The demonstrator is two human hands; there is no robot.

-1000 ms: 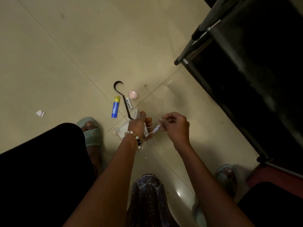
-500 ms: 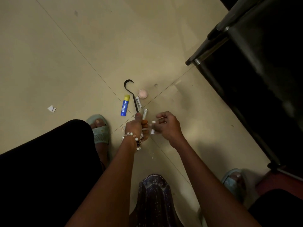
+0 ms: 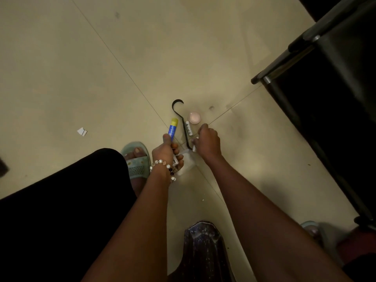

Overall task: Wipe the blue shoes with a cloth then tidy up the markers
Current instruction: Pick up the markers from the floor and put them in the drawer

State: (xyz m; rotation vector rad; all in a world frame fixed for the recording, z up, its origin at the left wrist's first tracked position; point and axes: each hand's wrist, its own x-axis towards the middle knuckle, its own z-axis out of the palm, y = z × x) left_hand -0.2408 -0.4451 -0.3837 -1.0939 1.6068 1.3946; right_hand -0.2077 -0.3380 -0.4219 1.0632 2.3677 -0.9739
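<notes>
I judge marker tidying under way: my left hand (image 3: 165, 153) grips gathered markers (image 3: 176, 159) (count unclear), right hand (image 3: 208, 142) pinches another marker (image 3: 194, 147); next, bundle it.

Dim, yellowish indoor light, picture underexposed overall. Tiled floor (image 3: 85, 64) evenly lit, brighter at centre, soft sheen only. Dark shelf frame (image 3: 329, 82) on the right and black clothing (image 3: 61, 200) lower left lose all detail. Soft shadows under the forearms. Wide-angle bending at the edges. Slight blur and grain around the hands.
</notes>
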